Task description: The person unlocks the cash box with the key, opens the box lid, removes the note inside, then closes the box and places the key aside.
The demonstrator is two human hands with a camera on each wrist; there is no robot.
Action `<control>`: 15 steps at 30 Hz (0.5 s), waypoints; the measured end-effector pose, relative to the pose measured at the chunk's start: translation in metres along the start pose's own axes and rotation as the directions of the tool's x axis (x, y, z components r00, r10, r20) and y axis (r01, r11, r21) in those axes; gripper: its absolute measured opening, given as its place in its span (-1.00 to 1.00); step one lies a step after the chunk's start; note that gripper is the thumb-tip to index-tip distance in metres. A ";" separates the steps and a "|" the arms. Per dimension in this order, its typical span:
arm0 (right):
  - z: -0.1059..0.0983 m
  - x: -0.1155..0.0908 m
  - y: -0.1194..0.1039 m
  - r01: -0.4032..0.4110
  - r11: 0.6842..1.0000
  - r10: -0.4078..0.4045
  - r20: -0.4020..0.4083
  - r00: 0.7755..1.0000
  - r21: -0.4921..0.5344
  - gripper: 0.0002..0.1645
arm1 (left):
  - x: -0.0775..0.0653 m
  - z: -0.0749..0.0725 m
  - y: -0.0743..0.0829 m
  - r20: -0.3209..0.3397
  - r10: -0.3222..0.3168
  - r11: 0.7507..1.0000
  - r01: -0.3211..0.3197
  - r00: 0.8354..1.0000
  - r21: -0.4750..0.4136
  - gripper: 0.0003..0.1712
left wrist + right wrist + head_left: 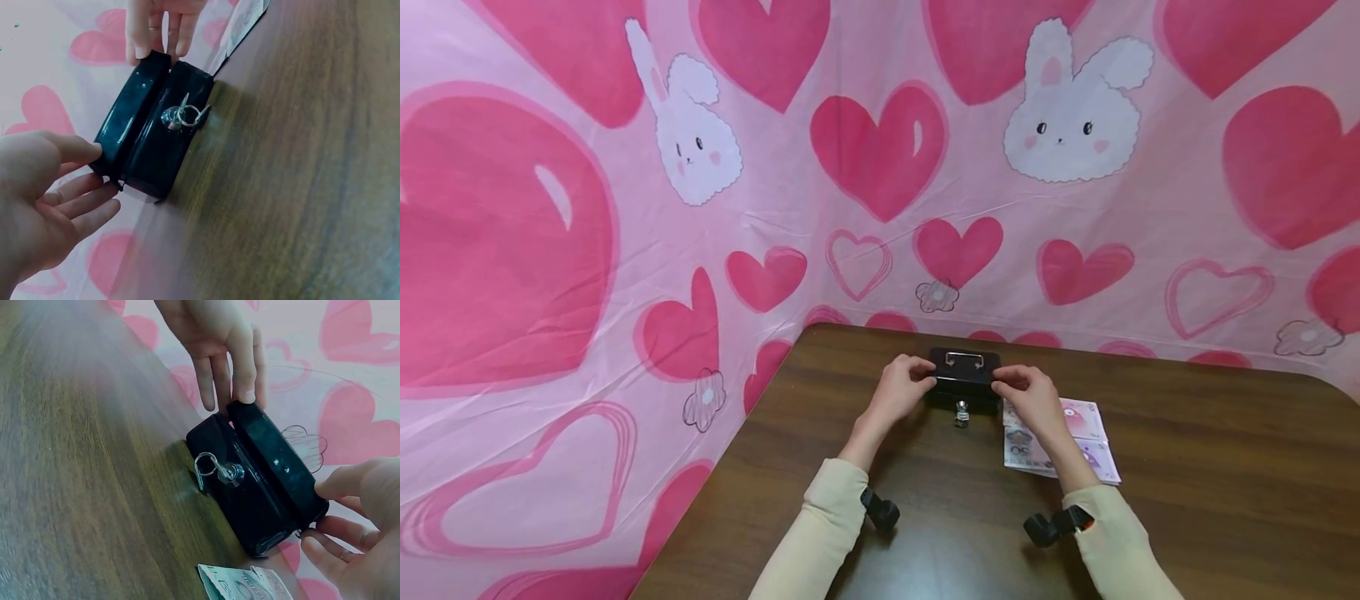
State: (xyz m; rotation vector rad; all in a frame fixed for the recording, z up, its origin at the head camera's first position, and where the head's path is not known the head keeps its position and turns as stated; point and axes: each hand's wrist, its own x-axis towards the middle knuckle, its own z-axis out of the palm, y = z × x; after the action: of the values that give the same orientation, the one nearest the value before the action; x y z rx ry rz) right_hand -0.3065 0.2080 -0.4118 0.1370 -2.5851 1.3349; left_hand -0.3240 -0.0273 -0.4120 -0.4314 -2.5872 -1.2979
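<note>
A small black cash box (964,387) with a metal carry handle (964,360) on top sits toward the back of the table. Its lid (122,119) is slightly raised, leaving a narrow gap above the base (240,506). At the left end, my left hand (898,392) pinches the lid between thumb and fingers. My right hand (1034,402) does the same at the right end. Keys on a ring (190,115) hang from the lock in the front of the base. What lies inside the box is hidden.
Several banknotes (1092,420) lie on the brown wooden table (1225,467) to the right of the box, partly under my right forearm. Behind the table hangs a pink cloth (880,50) with hearts and rabbits. A black camera (880,510) is strapped to my left wrist.
</note>
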 end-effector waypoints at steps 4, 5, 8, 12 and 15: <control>0.001 0.000 0.002 -0.015 1.000 0.015 0.025 1.000 0.005 -0.64 | -0.001 0.001 -0.002 0.025 0.010 0.999 -0.011 1.000 0.038 -0.75; 0.001 -0.001 0.003 -0.020 1.000 0.020 0.028 0.999 0.005 -0.65 | -0.001 0.001 -0.003 0.031 0.008 0.999 -0.009 0.999 0.044 -0.75; 0.002 -0.001 0.004 -0.026 1.000 0.026 0.033 0.999 0.009 -0.65 | -0.001 0.002 -0.006 0.048 0.000 0.999 -0.002 0.999 0.046 -0.75; 0.002 0.000 0.006 -0.027 1.000 0.026 0.035 0.999 0.016 -0.65 | -0.001 0.001 -0.006 0.062 -0.008 0.999 0.006 0.998 0.038 -0.75; 0.002 0.000 0.006 -0.028 0.999 0.027 0.041 0.999 0.021 -0.66 | -0.001 0.000 -0.005 0.062 -0.003 0.999 0.000 0.998 0.044 -0.75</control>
State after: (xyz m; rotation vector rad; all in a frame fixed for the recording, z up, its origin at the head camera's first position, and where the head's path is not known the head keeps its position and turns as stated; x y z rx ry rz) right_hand -0.3081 0.2100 -0.4179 0.1339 -2.6163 1.3839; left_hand -0.3248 -0.0298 -0.4160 -0.4694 -2.6616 -1.2443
